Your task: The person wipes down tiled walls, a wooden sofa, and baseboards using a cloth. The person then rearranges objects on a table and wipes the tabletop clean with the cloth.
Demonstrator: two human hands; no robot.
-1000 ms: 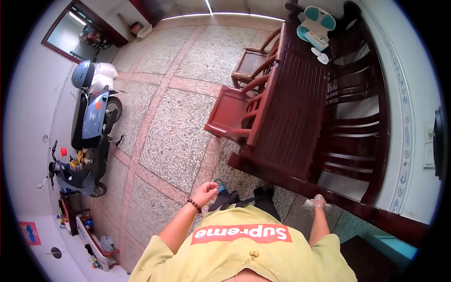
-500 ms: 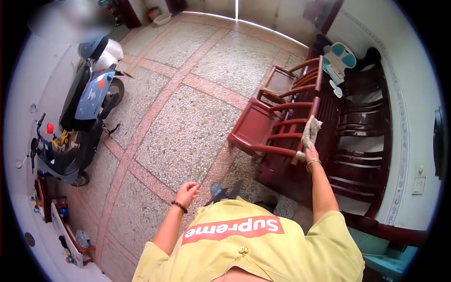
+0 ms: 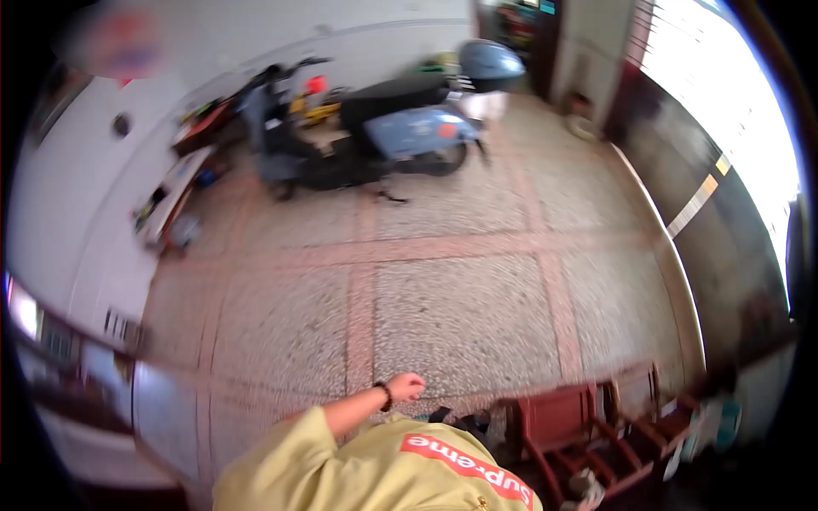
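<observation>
My left hand (image 3: 409, 386), with a dark beaded bracelet on the wrist, hangs in front of my yellow shirt above the floor. Its fingers are loosely curled in, slightly blurred, and nothing shows in them. A greyish-beige cloth (image 3: 586, 487) is by the wooden chair (image 3: 558, 415) at the bottom right. My right hand and arm lie outside the picture, so their hold on the cloth is hidden.
A blue-grey scooter (image 3: 417, 134) stands along the far wall. A second wooden chair (image 3: 639, 396) is beside the first. At left is a low white shelf-like piece (image 3: 177, 192); a bright window (image 3: 724, 102) is at right.
My view has swung left, so the scooter sits across the top and the chairs lie at the lower right. My right hand, earlier holding the cloth at the chair, has left the picture.
</observation>
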